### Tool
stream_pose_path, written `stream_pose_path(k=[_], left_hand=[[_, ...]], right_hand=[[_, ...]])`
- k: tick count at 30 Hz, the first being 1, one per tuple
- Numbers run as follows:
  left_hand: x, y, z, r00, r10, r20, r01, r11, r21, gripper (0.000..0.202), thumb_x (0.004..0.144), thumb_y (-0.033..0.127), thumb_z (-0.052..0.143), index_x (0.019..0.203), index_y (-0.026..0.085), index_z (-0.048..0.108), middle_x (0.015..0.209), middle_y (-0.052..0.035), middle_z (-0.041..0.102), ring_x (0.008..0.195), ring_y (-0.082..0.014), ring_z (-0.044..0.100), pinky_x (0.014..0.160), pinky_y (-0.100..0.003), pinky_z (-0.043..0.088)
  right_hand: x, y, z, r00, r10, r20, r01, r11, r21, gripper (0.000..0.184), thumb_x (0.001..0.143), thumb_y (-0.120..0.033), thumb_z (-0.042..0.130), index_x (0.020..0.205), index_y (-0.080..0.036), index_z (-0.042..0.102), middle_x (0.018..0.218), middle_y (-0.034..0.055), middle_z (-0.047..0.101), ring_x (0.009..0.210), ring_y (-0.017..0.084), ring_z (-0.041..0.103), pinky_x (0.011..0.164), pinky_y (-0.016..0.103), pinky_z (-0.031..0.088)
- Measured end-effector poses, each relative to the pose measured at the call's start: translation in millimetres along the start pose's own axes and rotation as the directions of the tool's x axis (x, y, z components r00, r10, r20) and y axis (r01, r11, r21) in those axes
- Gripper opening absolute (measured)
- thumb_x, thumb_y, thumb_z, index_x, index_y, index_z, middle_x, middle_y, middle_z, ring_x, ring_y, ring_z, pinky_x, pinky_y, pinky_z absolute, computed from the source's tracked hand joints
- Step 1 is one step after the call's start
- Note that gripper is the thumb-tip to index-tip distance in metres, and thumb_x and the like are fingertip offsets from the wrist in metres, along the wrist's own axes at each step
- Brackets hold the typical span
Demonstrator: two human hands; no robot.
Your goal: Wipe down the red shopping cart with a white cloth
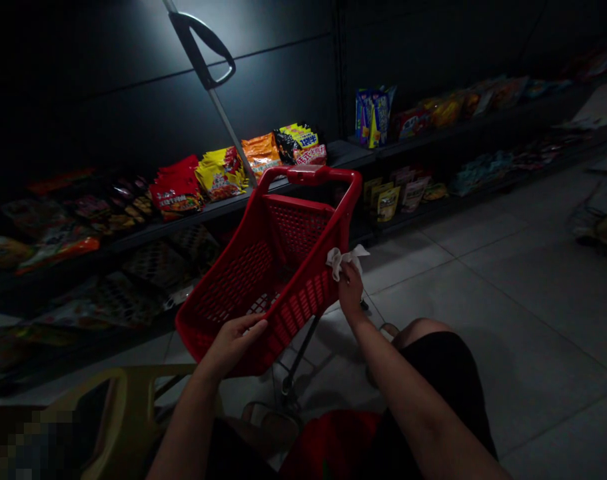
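Note:
A red plastic shopping cart with slotted sides stands tilted in view before me. My left hand is closed over its near rim, thumb and fingers on the edge. At the cart's right side, below the handle, my right hand pinches a crumpled white cloth or tissue against the red plastic. The cart's basket shows a grid floor, with the shelf floor tiles seen through the slots.
Dark shelves run behind the cart, holding yellow snack packets, red packets and others. A grey pole with a black handle leans there. A yellowish chair-like frame stands at lower left, over the tiled floor.

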State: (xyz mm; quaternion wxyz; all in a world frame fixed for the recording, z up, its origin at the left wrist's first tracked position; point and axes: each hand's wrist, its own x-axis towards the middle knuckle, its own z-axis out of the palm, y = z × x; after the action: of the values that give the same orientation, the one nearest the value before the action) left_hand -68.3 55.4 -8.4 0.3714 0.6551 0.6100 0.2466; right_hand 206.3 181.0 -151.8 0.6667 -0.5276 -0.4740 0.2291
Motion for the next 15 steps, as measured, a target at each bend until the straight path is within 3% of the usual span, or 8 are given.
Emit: stream_pose_path(k=[5, 8, 10, 12, 15], left_hand=[[1, 2, 1.0, 1.000, -0.013, 0.006, 0.013, 1.000, -0.010, 0.047, 0.083, 0.055, 0.061, 0.108, 0.018, 0.076, 0.108, -0.0066, 0.077, 0.100, -0.0275, 0.071, 0.093, -0.038, 0.055], [1, 3, 2.6, 0.999, -0.035, -0.007, 0.035, 0.999, -0.032, 0.050, 0.081, 0.057, 0.062, 0.108, 0.017, 0.077, 0.106, -0.0073, 0.077, 0.099, -0.0286, 0.071, 0.090, -0.039, 0.056], [0, 4, 3.3, 0.999, -0.048, -0.005, 0.048, 0.998, -0.047, 0.051, 0.082, 0.057, 0.062, 0.108, 0.017, 0.076, 0.107, -0.0074, 0.077, 0.100, -0.0287, 0.071, 0.090, -0.038, 0.056], [1, 4, 3.5, 0.999, -0.054, 0.003, 0.054, 0.997, -0.051, 0.052, 0.082, 0.057, 0.062, 0.109, 0.016, 0.076, 0.109, -0.0075, 0.077, 0.102, -0.0286, 0.070, 0.091, -0.037, 0.055], [1, 2, 2.9, 0.998, -0.058, 0.013, 0.059, 0.997, -0.053, 0.053, 0.082, 0.057, 0.062, 0.110, 0.014, 0.075, 0.109, -0.0083, 0.077, 0.100, -0.0281, 0.070, 0.091, -0.035, 0.055]], right_hand=[[56, -49, 7, 0.984, -0.171, -0.057, 0.170, 0.985, -0.019, 0.029, 0.083, -0.021, 0.050, 0.103, -0.020, 0.070, 0.145, 0.0078, 0.048, 0.134, 0.020, 0.043, 0.116, 0.041, 0.032], [63, -41, 5, 0.976, -0.217, -0.027, 0.216, 0.976, -0.040, 0.022, 0.082, -0.019, 0.051, 0.095, -0.020, 0.068, 0.144, 0.0086, 0.047, 0.134, 0.020, 0.042, 0.116, 0.041, 0.031], [48, -17, 1, 0.990, -0.144, 0.011, 0.144, 0.989, -0.034, 0.021, 0.082, -0.021, 0.054, 0.098, -0.019, 0.067, 0.145, 0.0094, 0.045, 0.135, 0.022, 0.040, 0.116, 0.043, 0.030], [25, 10, -3, 0.999, 0.037, 0.006, -0.037, 0.999, 0.017, 0.024, 0.082, -0.023, 0.057, 0.104, -0.018, 0.065, 0.141, 0.0107, 0.047, 0.132, 0.023, 0.042, 0.114, 0.044, 0.033], [-10, 34, -10, 0.959, 0.284, -0.020, -0.280, 0.954, 0.103, 0.031, 0.088, -0.029, 0.061, 0.116, -0.017, 0.061, 0.131, 0.0111, 0.056, 0.121, 0.025, 0.052, 0.105, 0.046, 0.043]])
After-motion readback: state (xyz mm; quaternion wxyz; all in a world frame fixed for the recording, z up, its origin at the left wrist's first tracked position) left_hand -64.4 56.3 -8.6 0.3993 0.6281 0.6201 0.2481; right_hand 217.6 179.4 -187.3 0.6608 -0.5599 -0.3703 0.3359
